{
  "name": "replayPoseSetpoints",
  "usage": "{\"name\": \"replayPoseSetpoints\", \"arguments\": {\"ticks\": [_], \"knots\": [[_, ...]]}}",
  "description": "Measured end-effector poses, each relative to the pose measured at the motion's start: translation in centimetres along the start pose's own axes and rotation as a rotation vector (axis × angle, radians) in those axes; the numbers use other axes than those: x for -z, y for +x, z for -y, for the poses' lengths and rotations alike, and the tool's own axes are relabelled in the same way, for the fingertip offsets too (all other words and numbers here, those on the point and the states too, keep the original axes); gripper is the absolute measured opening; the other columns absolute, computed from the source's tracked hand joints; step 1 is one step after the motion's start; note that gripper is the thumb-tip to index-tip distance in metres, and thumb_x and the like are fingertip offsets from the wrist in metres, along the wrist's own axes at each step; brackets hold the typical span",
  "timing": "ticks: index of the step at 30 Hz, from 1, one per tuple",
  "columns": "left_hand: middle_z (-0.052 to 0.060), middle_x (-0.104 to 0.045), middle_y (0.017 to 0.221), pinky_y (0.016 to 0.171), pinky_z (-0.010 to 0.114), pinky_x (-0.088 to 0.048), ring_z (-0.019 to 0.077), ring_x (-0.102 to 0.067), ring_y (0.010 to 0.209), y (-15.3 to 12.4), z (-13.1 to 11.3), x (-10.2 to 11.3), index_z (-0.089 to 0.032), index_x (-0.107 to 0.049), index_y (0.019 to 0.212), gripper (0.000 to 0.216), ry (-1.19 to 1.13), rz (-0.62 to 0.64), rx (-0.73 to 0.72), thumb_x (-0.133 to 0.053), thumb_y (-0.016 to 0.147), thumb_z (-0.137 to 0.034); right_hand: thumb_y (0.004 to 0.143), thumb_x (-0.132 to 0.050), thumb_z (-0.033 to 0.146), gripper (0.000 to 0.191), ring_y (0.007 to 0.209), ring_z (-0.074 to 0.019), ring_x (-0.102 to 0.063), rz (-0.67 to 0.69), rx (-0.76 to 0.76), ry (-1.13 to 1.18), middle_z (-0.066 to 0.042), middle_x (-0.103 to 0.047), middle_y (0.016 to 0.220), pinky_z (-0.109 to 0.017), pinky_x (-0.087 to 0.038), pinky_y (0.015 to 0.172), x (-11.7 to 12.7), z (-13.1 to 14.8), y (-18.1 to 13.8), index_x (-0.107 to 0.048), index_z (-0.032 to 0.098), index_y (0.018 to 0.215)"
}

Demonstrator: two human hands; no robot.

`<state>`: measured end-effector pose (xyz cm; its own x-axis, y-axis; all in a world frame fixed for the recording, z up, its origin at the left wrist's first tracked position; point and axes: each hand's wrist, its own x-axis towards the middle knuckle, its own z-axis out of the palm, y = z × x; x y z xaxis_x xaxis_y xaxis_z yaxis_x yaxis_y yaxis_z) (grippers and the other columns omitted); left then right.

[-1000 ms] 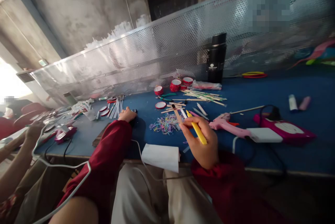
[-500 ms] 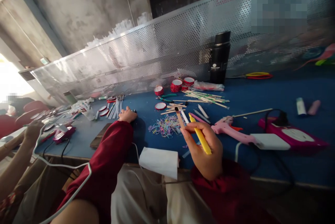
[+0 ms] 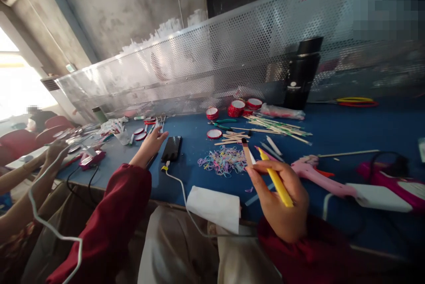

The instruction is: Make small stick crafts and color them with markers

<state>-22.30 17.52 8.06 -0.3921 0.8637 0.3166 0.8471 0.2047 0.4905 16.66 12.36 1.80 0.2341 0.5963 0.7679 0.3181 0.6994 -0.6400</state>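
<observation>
My right hand (image 3: pixel 279 195) is closed on a yellow stick (image 3: pixel 276 180) and a wooden craft stick (image 3: pixel 246 153), held together just above the blue table (image 3: pixel 332 129). A heap of small coloured rubber bands (image 3: pixel 222 163) lies just left of that hand. My left hand (image 3: pixel 151 142) hovers with its fingers stretched out, right beside a black phone (image 3: pixel 171 148) that lies flat with a white cable (image 3: pixel 181 188) plugged in. Both my sleeves are dark red.
A pink glue gun (image 3: pixel 320 175), loose wooden sticks (image 3: pixel 275 125), red tape rolls (image 3: pixel 236 107), a black flask (image 3: pixel 300 73) and a perforated metal screen (image 3: pixel 199 67) stand further back. White folded paper (image 3: pixel 214 208) hangs over the near edge. Another person's hands (image 3: pixel 55 153) work at the left.
My left hand has lifted off the phone and pulled back to its left, fingers now stretched out, uncovering the phone. The camera has swung slightly; my right hand keeps its grip on the sticks.
</observation>
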Motion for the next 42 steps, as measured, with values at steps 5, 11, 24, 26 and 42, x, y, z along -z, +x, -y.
{"name": "replayPoseSetpoints", "arguments": {"ticks": [5,11,24,26,42], "knots": [[0.007,-0.078,0.129,0.111,0.037,-0.048,0.0251,-0.067,0.125,-3.0,1.5,0.7,-0.022,-0.056,0.147,0.055,-0.071,0.063,-0.161,-0.040,0.104,-0.052,0.093,-0.078,0.045,0.024,0.086,-0.0272,-0.078,-0.006,0.006,0.001,-0.007,-0.077,0.090,-0.041,-0.066,0.081,-0.1,-0.2,-0.1,-0.070,0.024,0.101],[0.003,-0.078,0.130,0.118,0.036,-0.041,0.0246,-0.062,0.134,-4.3,1.4,0.2,-0.027,-0.061,0.141,0.048,-0.008,0.109,-0.191,-0.035,0.105,-0.048,0.093,-0.075,0.050,0.026,0.080,-0.0259,-0.078,0.124,0.007,-0.049,-0.005,-0.077,0.088,-0.040,-0.067,0.077,-0.3,-0.6,0.1,-0.070,0.026,0.100],[0.008,-0.071,0.140,0.121,0.042,-0.040,0.0282,-0.058,0.139,-3.2,1.5,-1.7,-0.025,-0.056,0.145,0.047,0.094,0.101,-0.227,-0.043,0.103,-0.042,0.093,-0.073,0.050,0.025,0.078,-0.0250,-0.079,0.237,-0.049,-0.093,-0.003,-0.079,0.086,-0.034,-0.065,0.070,-0.4,-0.8,0.2,-0.068,0.027,0.098],[0.012,-0.062,0.152,0.124,0.044,-0.035,0.0303,-0.051,0.146,-2.7,1.2,-2.0,-0.022,-0.051,0.150,0.053,0.154,0.102,-0.213,-0.048,0.100,-0.039,0.093,-0.073,0.050,0.025,0.079,-0.0254,-0.079,0.236,-0.056,-0.093,-0.003,-0.079,0.086,-0.035,-0.065,0.070,-0.4,-0.8,0.2,-0.068,0.026,0.098],[0.021,-0.054,0.153,0.108,0.057,-0.045,0.0485,-0.050,0.141,2.3,-3.4,-6.1,-0.028,-0.052,0.156,0.073,0.353,0.279,0.064,-0.057,0.083,-0.034,0.094,-0.072,0.044,0.018,0.077,-0.0243,-0.079,0.237,-0.058,-0.069,-0.002,-0.079,0.085,-0.033,-0.065,0.069,-0.4,-0.4,0.4,-0.068,0.027,0.097]]}}
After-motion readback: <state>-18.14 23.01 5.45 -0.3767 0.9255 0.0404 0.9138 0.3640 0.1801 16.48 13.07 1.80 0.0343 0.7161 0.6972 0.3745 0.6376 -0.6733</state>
